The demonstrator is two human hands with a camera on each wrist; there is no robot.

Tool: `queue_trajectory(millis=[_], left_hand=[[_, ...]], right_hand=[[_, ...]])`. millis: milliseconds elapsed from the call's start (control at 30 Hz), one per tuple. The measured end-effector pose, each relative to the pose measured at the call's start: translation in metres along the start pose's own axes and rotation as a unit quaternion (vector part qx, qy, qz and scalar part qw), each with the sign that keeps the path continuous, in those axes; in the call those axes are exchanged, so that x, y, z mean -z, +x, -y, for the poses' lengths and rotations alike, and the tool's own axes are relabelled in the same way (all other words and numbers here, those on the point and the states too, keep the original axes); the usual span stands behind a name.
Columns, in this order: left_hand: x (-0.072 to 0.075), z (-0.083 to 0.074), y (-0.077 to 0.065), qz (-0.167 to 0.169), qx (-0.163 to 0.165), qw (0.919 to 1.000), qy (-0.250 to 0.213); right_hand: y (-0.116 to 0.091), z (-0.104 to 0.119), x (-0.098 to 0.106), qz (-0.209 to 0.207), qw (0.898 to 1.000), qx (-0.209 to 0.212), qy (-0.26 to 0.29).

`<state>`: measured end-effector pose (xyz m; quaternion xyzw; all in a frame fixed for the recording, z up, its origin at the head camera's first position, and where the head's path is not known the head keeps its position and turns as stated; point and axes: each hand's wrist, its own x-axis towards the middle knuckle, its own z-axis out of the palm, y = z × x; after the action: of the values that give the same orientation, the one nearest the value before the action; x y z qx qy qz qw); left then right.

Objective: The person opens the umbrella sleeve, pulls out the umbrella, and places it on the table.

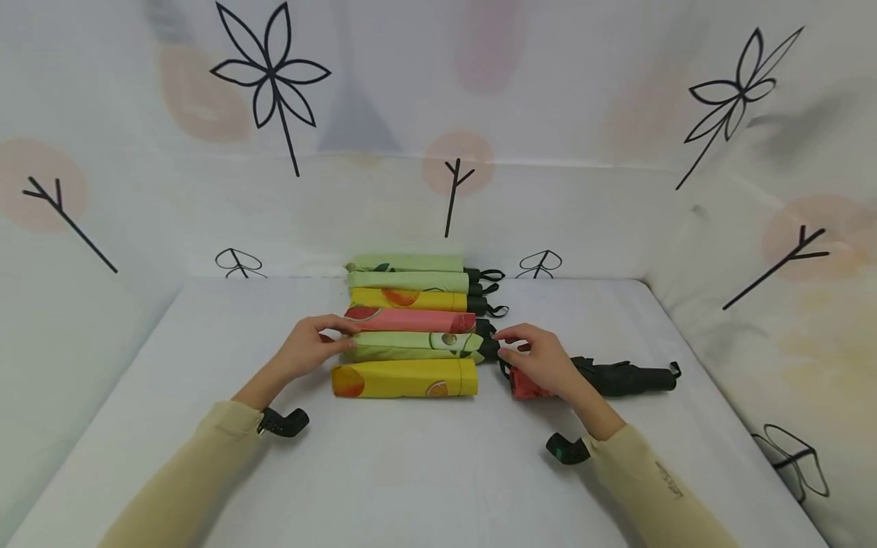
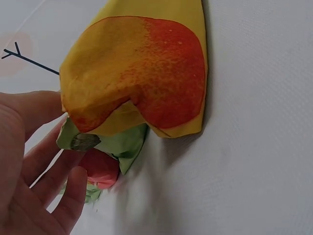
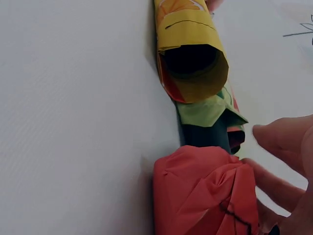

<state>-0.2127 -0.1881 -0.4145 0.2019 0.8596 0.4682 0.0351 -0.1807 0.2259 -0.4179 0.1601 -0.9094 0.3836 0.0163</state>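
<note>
A row of folded umbrellas in fruit-print sleeves lies across the table. My left hand (image 1: 310, 346) is at the left ends of the pink umbrella (image 1: 411, 320) and the green avocado-print umbrella (image 1: 397, 346), its fingertips right at them. My right hand (image 1: 544, 361) hovers by the green umbrella's black handle (image 1: 489, 349), thumb and fingers apart. A yellow orange-print sleeve (image 1: 397, 379) lies in front; its right end (image 3: 195, 61) gapes in the right wrist view. Below my right hand lies a red bundled cloth (image 3: 203, 191), partly hidden from the head view.
Behind the pink umbrella lie a yellow umbrella (image 1: 411, 299) and two pale green umbrellas, one of them nearest the wall (image 1: 411, 262). A black folded umbrella (image 1: 626, 378) lies at the right, beyond my right hand. Patterned white cloth hangs around the table (image 1: 411, 472).
</note>
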Motion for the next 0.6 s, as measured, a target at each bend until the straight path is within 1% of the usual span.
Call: queue_trajectory(millis=[100,267,400,500,600], left_hand=[[-0.004,0.019,0.006,-0.003,-0.003,1.0000,-0.004],[-0.006,0.022,0.007,-0.004,-0.001,1.0000,-0.005],[-0.007,0.024,0.007,0.004,0.003,1.0000,-0.007],[-0.008,0.026,0.006,0.007,0.005,0.9999,-0.009],[-0.008,0.028,0.006,0.004,0.007,0.9999,-0.007]], right_hand=[[0.002,0.003,0.000,0.013,1.000,-0.011,-0.017],[0.007,0.009,-0.002,0.026,0.999,-0.021,-0.030],[0.011,0.012,-0.005,0.039,0.998,-0.026,-0.032],[0.013,0.011,-0.007,0.044,0.998,-0.032,-0.033],[0.014,0.009,-0.010,0.048,0.997,-0.043,-0.034]])
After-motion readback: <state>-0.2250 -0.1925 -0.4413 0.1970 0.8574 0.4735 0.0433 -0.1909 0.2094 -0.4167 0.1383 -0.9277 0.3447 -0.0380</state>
